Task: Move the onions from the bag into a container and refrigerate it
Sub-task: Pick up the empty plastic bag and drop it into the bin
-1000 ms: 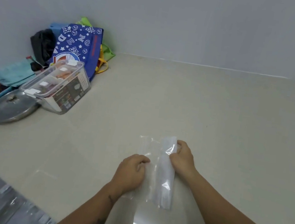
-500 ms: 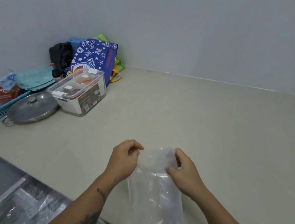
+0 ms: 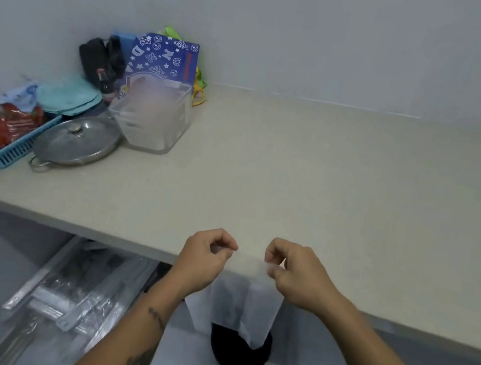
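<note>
Clear plastic bag (image 3: 232, 311) | left hand (image 3: 204, 261), right hand (image 3: 297, 275) pinch top corners

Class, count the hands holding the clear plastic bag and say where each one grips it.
2. The left hand pinches the top left edge of the clear plastic bag; the right hand pinches its top right edge. The bag hangs below the counter edge.

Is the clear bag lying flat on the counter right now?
No, the clear bag hangs past the counter edge, pinched by both hands.
</note>
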A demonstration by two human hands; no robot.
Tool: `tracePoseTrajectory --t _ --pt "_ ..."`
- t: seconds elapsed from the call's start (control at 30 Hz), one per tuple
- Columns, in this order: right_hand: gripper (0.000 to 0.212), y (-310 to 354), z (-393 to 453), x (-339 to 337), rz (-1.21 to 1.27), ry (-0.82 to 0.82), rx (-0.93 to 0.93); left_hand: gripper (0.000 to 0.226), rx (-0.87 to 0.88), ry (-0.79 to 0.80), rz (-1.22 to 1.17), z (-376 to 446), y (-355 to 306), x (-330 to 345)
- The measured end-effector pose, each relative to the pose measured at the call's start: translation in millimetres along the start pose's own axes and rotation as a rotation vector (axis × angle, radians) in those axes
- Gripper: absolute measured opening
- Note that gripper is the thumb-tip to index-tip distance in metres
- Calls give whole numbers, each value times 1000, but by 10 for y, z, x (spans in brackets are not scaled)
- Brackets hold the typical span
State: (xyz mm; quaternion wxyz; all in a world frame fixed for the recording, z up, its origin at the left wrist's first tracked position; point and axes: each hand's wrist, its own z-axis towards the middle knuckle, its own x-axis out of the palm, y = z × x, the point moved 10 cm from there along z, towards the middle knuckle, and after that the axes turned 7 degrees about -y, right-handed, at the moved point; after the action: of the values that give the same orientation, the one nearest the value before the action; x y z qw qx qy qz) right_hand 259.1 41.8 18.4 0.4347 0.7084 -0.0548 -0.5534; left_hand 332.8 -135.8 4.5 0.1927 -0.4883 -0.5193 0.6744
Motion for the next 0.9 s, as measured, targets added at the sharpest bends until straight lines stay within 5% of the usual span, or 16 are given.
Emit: tracePoseTrajectory --t 0.23,0.5,0.9 --pt "28 -312 -240 827 -112 132 90 21 -225 -15 68 -285 858 35" --pt "18 -1238 -364 1709 -126 43 215 22 -506 -60 25 -391 2153 616" --pt "16 -3306 115 3455 -119 104 433 23 -461 133 211 87 4191 2224"
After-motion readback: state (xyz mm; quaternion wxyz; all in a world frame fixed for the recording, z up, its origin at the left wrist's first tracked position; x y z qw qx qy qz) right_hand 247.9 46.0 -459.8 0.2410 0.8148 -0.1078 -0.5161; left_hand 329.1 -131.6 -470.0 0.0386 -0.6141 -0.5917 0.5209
